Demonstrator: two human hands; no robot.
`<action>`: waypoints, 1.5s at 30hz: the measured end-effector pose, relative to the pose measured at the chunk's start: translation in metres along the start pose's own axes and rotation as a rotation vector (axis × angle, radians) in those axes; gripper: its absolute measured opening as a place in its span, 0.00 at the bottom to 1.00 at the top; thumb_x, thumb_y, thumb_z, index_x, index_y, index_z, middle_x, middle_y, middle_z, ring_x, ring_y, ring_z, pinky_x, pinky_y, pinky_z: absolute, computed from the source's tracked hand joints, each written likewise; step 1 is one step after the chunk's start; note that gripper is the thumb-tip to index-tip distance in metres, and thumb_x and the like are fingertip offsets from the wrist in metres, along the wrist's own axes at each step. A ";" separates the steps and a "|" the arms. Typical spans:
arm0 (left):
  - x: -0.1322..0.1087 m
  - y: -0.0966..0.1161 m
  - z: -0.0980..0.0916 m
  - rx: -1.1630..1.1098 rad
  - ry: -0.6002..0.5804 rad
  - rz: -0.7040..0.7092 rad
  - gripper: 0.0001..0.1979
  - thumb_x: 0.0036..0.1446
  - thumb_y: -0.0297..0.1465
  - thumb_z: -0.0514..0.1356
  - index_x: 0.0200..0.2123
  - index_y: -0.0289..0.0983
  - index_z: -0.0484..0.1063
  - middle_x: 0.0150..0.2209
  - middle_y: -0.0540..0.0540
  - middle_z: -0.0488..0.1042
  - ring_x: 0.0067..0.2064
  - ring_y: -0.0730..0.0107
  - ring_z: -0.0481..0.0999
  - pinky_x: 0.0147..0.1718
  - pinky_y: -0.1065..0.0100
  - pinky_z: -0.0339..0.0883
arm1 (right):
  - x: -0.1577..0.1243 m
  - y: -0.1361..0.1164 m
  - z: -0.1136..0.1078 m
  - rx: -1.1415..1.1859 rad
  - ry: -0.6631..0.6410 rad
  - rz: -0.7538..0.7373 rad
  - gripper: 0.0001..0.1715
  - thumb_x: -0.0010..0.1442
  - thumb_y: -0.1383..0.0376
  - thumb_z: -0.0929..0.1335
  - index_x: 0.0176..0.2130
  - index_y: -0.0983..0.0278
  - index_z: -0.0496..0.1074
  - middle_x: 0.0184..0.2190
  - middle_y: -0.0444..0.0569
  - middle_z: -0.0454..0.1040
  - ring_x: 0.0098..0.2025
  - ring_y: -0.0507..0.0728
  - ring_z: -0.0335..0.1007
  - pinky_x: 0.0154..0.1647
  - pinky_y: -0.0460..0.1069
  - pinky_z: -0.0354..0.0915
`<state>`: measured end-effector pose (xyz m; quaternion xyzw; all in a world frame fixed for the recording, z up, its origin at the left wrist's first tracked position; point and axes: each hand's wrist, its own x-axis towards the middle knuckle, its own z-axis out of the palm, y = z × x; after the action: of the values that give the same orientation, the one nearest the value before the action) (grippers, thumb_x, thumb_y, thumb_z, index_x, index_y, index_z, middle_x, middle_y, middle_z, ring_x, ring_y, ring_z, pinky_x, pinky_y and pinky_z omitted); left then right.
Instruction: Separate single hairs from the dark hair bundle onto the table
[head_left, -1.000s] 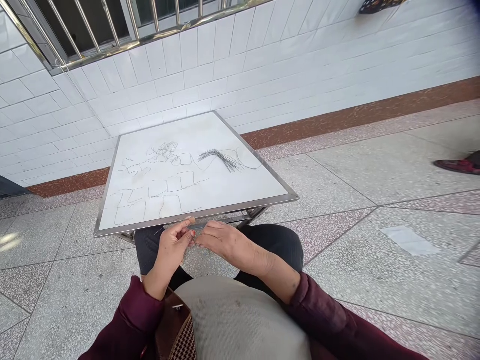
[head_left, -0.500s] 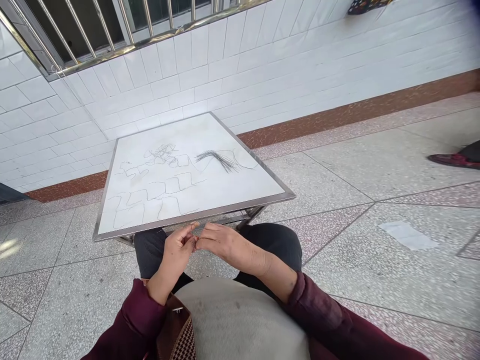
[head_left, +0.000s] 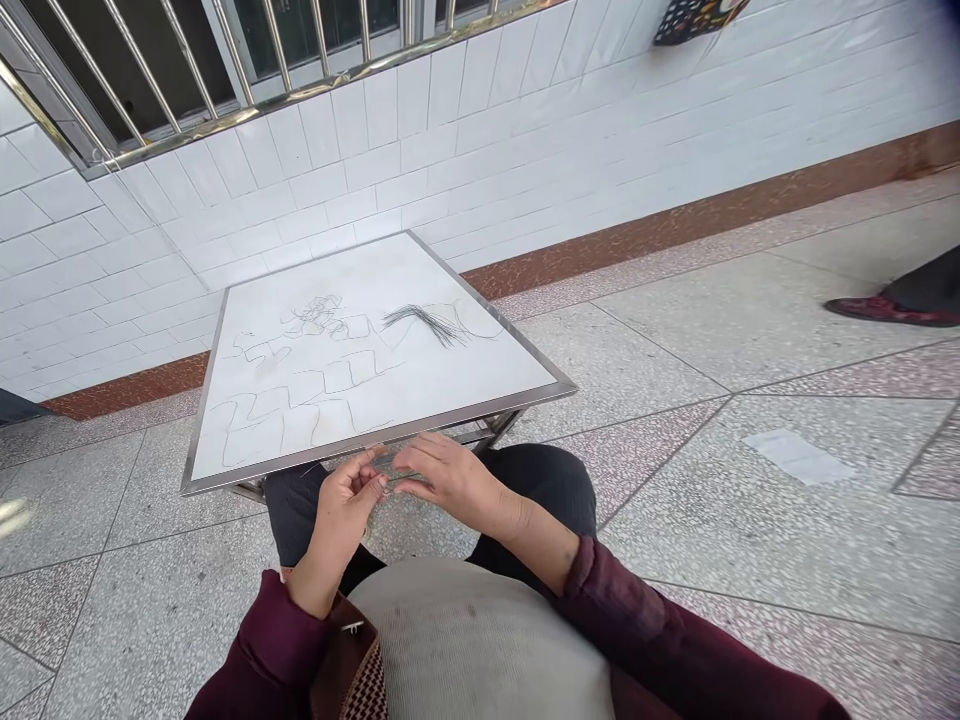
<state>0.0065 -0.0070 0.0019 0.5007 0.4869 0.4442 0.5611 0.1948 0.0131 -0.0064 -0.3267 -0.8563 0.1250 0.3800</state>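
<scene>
My left hand (head_left: 343,508) and my right hand (head_left: 448,480) meet just below the near edge of a small white table (head_left: 487,365). Both pinch a thin dark wire (head_left: 395,478) that runs between their fingertips. On the table lie several wires bent into zigzag steps (head_left: 300,400). A bundle of straight dark wires (head_left: 427,323) rests toward its far right. A tangle of bent wire (head_left: 319,312) sits at the far middle.
A white tiled wall with a barred window (head_left: 225,50) rises behind the table. The floor is speckled stone tile. Another person's red shoe (head_left: 874,308) shows at the right edge. A pale sheet of paper (head_left: 795,455) lies on the floor.
The view has drifted right, so the table sits a little further left. My fingers have shifted slightly along the wire between them.
</scene>
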 end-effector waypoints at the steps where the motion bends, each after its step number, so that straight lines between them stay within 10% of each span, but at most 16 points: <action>1: 0.000 0.001 0.000 -0.021 0.016 -0.011 0.24 0.49 0.39 0.67 0.49 0.37 0.75 0.27 0.51 0.69 0.29 0.73 0.70 0.33 0.68 0.69 | -0.001 0.002 0.002 0.048 0.052 0.084 0.14 0.61 0.58 0.69 0.45 0.61 0.68 0.36 0.50 0.73 0.36 0.56 0.70 0.38 0.53 0.69; 5: -0.001 0.003 -0.001 -0.088 0.090 -0.013 0.24 0.48 0.39 0.68 0.49 0.38 0.75 0.29 0.51 0.69 0.29 0.75 0.70 0.33 0.70 0.68 | -0.005 0.006 0.011 0.494 0.173 0.433 0.29 0.55 0.56 0.73 0.51 0.60 0.62 0.37 0.48 0.71 0.31 0.52 0.69 0.33 0.50 0.71; 11: -0.002 0.004 0.000 -0.050 0.093 0.014 0.22 0.52 0.38 0.66 0.50 0.38 0.74 0.28 0.53 0.67 0.29 0.76 0.70 0.34 0.71 0.67 | -0.003 -0.004 0.025 1.067 0.184 0.643 0.19 0.55 0.54 0.72 0.40 0.63 0.67 0.28 0.41 0.71 0.28 0.50 0.70 0.30 0.47 0.68; 32: -0.001 0.002 -0.003 0.087 -0.097 -0.117 0.34 0.52 0.38 0.65 0.61 0.35 0.64 0.27 0.52 0.71 0.27 0.75 0.71 0.30 0.71 0.68 | -0.006 -0.005 0.023 1.237 0.208 0.773 0.17 0.54 0.54 0.73 0.33 0.64 0.70 0.28 0.44 0.75 0.26 0.48 0.68 0.27 0.45 0.63; 39: 0.001 -0.002 -0.007 0.061 -0.106 -0.149 0.32 0.51 0.36 0.66 0.58 0.33 0.66 0.26 0.52 0.72 0.25 0.76 0.70 0.27 0.72 0.66 | -0.014 0.010 0.002 0.754 0.514 0.754 0.13 0.61 0.53 0.68 0.34 0.61 0.69 0.29 0.45 0.73 0.28 0.51 0.66 0.29 0.47 0.62; 45: 0.004 -0.012 0.001 0.143 -0.122 -0.141 0.14 0.47 0.34 0.65 0.37 0.33 0.76 0.22 0.52 0.70 0.23 0.73 0.70 0.26 0.69 0.67 | 0.002 -0.016 0.002 0.080 0.122 0.271 0.10 0.66 0.61 0.64 0.38 0.61 0.73 0.32 0.48 0.76 0.37 0.57 0.69 0.40 0.52 0.64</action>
<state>0.0077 -0.0043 -0.0101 0.5301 0.5164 0.3363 0.5824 0.1843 0.0022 0.0008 -0.4310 -0.7740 0.1894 0.4235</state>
